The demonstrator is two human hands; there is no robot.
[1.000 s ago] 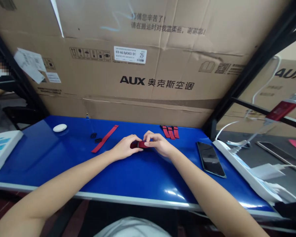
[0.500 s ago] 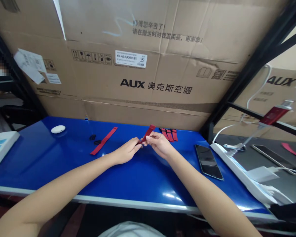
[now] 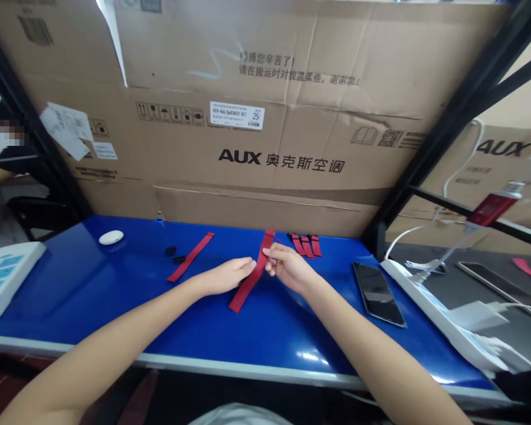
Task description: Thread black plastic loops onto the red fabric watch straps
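A long red webbing strap (image 3: pixel 246 288) hangs slanted over the blue table between my two hands. My right hand (image 3: pixel 292 268) pinches its upper part between thumb and fingers. My left hand (image 3: pixel 228 276) is closed at the strap's left edge; a dark bit shows under its fingers, too hidden to name. Left of my hands lies another flat red strap (image 3: pixel 192 257), with a black plastic buckle (image 3: pixel 179 260) touching it and a second black buckle (image 3: pixel 170 251) just behind. Several short red straps with black buckles (image 3: pixel 306 245) lie in a row beyond my right hand.
A black phone (image 3: pixel 378 294) and a white power strip (image 3: pixel 440 316) with cables lie on the right. A white oval object (image 3: pixel 111 237) and a white-and-blue device (image 3: pixel 13 271) are on the left. A large cardboard box (image 3: pixel 265 195) stands along the back. A person (image 3: pixel 17 147) sits far left.
The red strap, earlier bunched between my fingers, now hangs out at length, its lower end towards me. My hands have moved slightly apart. The view has tilted up a little.
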